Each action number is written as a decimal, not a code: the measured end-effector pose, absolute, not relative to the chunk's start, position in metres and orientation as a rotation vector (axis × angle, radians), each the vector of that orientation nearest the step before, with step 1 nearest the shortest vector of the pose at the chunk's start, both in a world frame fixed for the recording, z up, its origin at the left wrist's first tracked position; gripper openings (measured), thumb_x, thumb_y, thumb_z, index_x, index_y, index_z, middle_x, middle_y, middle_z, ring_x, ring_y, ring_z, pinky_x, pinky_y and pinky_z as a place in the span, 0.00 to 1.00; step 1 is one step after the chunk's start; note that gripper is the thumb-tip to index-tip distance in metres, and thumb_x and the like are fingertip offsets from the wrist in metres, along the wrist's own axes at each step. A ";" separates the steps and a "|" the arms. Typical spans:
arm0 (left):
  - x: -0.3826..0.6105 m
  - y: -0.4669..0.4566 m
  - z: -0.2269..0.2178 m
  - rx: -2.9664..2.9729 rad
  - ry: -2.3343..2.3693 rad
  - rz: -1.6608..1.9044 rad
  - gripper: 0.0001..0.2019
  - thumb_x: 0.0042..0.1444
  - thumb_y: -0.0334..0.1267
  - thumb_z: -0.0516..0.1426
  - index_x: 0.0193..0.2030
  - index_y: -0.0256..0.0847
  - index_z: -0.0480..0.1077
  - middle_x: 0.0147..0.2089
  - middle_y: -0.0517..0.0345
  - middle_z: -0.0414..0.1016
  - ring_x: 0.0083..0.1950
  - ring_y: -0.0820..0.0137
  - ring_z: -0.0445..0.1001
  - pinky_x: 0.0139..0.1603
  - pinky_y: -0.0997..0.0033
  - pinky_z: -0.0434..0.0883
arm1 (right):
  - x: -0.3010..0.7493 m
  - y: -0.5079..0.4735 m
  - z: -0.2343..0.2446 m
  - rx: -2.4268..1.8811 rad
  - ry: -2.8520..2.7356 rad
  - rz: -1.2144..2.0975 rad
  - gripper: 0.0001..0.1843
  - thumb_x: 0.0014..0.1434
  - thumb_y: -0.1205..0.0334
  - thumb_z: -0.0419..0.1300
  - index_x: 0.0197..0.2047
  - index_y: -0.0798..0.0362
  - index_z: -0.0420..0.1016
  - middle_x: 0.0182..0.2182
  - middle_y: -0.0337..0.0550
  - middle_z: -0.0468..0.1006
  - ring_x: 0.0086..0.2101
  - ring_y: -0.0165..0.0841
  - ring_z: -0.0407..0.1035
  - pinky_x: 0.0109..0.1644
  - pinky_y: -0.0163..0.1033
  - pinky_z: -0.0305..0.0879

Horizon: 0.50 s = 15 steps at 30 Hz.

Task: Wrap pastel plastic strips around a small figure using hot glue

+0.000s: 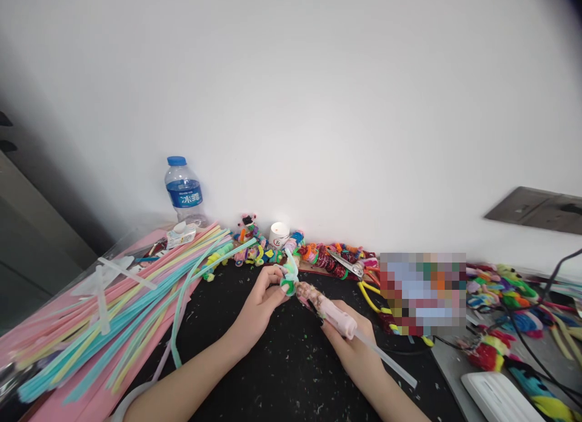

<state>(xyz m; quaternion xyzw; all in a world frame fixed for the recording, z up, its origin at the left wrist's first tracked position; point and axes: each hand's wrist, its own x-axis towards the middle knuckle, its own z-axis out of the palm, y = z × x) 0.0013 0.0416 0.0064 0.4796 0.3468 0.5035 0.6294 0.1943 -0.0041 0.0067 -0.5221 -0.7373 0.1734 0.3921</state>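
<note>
My right hand (pixel 352 343) is closed round a pink glue gun (pixel 334 313) with a clear glue stick (pixel 386 360) sticking out of its back. The gun's tip points left at a small green and white fuzzy craft piece (pixel 290 277). My left hand (pixel 264 301) pinches that piece between its fingertips, just above the black mat (pixel 273 373).
A heap of long coloured pipe cleaners (pixel 113 325) lies on the left. A water bottle (pixel 184 191) and a white cup (pixel 279 233) stand by the wall, with several small fuzzy figures (pixel 318 253) and scissors (pixel 348 264). More craft pieces and cables lie at the right.
</note>
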 end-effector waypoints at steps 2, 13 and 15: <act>0.002 0.042 0.006 1.113 0.797 1.158 0.07 0.54 0.39 0.55 0.39 0.45 0.62 0.39 0.60 0.65 0.45 0.68 0.68 0.53 0.60 0.67 | 0.194 -0.004 0.006 -1.325 -1.871 0.435 0.04 0.56 0.66 0.54 0.33 0.53 0.70 0.25 0.38 0.72 0.25 0.30 0.66 0.28 0.32 0.62; 0.001 0.043 0.003 1.198 0.820 1.174 0.07 0.55 0.40 0.55 0.40 0.45 0.62 0.37 0.62 0.62 0.42 0.69 0.68 0.48 0.64 0.68 | 0.195 -0.004 0.005 -1.342 -1.890 0.448 0.04 0.58 0.65 0.53 0.33 0.52 0.69 0.25 0.37 0.70 0.25 0.30 0.65 0.29 0.32 0.61; 0.000 0.043 0.003 1.214 0.842 1.177 0.07 0.55 0.40 0.55 0.39 0.45 0.62 0.37 0.62 0.63 0.41 0.69 0.68 0.48 0.63 0.69 | 0.194 -0.004 0.005 -1.339 -1.896 0.440 0.04 0.58 0.65 0.53 0.32 0.52 0.69 0.25 0.37 0.70 0.25 0.30 0.66 0.29 0.32 0.61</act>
